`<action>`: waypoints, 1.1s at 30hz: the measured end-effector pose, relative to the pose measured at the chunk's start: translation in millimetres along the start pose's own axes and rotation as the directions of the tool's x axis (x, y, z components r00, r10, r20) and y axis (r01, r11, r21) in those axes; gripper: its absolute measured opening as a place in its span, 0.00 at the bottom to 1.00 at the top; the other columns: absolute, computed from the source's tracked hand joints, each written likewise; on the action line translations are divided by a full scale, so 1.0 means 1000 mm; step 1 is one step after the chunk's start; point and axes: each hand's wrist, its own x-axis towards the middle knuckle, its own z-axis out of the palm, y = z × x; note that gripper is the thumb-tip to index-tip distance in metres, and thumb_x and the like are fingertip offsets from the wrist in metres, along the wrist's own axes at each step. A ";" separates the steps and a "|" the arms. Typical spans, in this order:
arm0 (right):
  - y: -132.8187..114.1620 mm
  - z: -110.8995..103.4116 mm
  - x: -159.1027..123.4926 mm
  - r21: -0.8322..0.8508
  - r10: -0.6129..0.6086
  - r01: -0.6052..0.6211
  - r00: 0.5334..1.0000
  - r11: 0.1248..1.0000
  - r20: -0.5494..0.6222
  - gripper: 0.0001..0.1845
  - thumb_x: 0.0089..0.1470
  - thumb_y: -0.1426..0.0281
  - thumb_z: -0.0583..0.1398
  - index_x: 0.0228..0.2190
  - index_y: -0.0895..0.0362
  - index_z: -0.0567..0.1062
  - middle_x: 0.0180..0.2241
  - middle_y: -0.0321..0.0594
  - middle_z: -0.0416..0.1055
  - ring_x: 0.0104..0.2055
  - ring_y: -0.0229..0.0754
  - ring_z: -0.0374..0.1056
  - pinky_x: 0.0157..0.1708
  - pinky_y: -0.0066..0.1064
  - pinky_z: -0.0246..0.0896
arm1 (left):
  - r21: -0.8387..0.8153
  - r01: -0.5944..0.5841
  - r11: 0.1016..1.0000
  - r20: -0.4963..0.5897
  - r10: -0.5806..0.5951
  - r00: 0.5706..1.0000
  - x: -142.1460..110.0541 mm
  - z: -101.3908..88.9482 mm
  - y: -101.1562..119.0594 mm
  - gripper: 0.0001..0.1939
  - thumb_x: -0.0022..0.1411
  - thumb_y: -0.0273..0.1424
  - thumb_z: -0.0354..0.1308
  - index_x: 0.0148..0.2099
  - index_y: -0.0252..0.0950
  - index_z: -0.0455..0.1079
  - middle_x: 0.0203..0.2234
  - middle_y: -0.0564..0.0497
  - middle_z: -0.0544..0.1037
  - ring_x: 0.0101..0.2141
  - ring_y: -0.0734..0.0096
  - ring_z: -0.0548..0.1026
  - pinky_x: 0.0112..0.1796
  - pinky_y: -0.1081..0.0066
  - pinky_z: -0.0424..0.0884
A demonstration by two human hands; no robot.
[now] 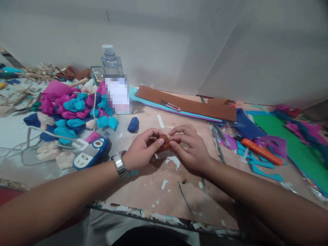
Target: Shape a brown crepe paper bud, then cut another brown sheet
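Between the fingertips of both hands is a small brown crumpled piece (165, 146), like crepe paper or thin foam; its exact kind is hard to make out. My left hand (145, 148), with a metal watch (119, 163) on the wrist, pinches its left side with thumb and fingers. From the other side, my right hand (191, 147) pinches it too. Both hands are just above the table (164, 201), over white paper scraps (174, 161). A dark blue crumpled bundle (133, 125) lies beyond my left hand.
At left are pink and blue bundles (77, 102), a blue power strip (92, 152) with a white cable, a screen (118, 95) and a bottle (111, 61). Brown sheets (189, 102) carry pink snips (173, 106) behind. An orange cutter (261, 151) and green sheet (271, 130) lie right.
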 end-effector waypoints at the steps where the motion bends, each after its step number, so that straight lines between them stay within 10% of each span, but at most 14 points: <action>1: 0.000 0.000 0.000 -0.002 0.002 -0.002 1.000 1.000 0.007 0.05 0.67 0.67 0.63 0.39 0.51 0.81 0.44 0.42 0.78 0.51 0.50 0.72 0.54 0.50 0.63 | -0.009 0.005 1.000 -0.002 -0.005 1.000 0.000 0.000 0.000 0.17 0.68 0.43 0.64 0.49 0.35 0.71 0.41 0.49 0.79 0.31 0.76 0.75 0.33 0.74 0.75; 15: 0.003 0.001 0.001 -0.053 0.025 -0.024 1.000 0.998 0.009 0.07 0.63 0.61 0.67 0.35 0.51 0.80 0.42 0.41 0.78 0.49 0.51 0.71 0.52 0.50 0.63 | -0.046 0.019 0.999 0.058 -0.016 0.998 0.001 0.000 0.001 0.22 0.68 0.48 0.63 0.48 0.32 0.75 0.31 0.51 0.76 0.27 0.76 0.69 0.28 0.76 0.67; 23: 0.003 0.001 0.001 -0.014 -0.056 0.057 0.995 0.998 0.088 0.16 0.69 0.63 0.60 0.56 0.48 0.74 0.52 0.45 0.75 0.57 0.53 0.68 0.58 0.51 0.62 | 0.022 -0.014 1.000 0.059 0.013 0.998 0.000 -0.001 -0.001 0.19 0.70 0.46 0.62 0.48 0.34 0.77 0.33 0.50 0.79 0.30 0.74 0.72 0.32 0.73 0.68; 33: 0.002 0.001 0.002 0.049 -0.104 0.099 0.988 0.994 0.114 0.12 0.72 0.62 0.53 0.52 0.49 0.72 0.47 0.45 0.75 0.52 0.52 0.69 0.56 0.50 0.62 | 0.170 -0.081 0.982 0.160 0.054 0.986 -0.002 0.000 0.003 0.18 0.71 0.45 0.60 0.45 0.33 0.76 0.34 0.49 0.78 0.34 0.70 0.74 0.37 0.71 0.70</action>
